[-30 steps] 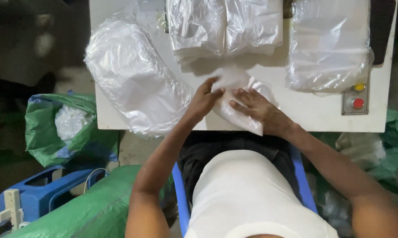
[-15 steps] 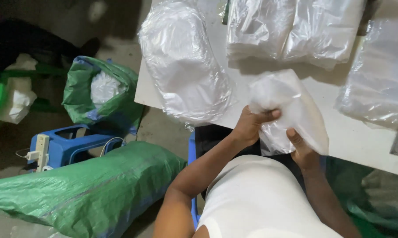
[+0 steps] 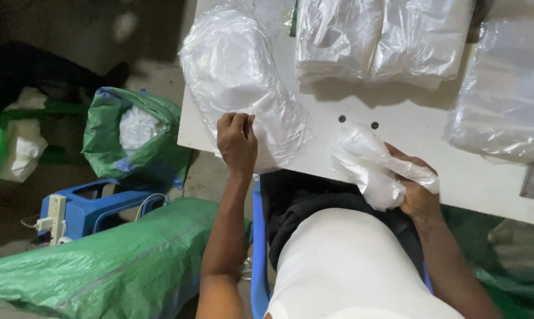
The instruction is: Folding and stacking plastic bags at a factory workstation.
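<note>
My right hand (image 3: 417, 192) grips a crumpled clear plastic bag (image 3: 370, 165) at the near edge of the white table (image 3: 408, 139). My left hand (image 3: 236, 140) pinches the near edge of a large rounded bundle of clear plastic bags (image 3: 237, 71) that lies on the table's left end. A folded stack of clear bags (image 3: 379, 38) rests at the back middle of the table. Another pile of clear bags (image 3: 509, 88) lies at the right.
A green sack (image 3: 131, 139) holding white plastic stands on the floor left of the table. A blue plastic stool (image 3: 92, 207) with a white power strip (image 3: 55, 218) sits below it. A long green woven sack (image 3: 101, 266) lies by my left arm.
Both hands held the small bag together; now my left hand has let go and moved left to the large bundle. My right hand keeps the bag, lowered toward the table edge.
</note>
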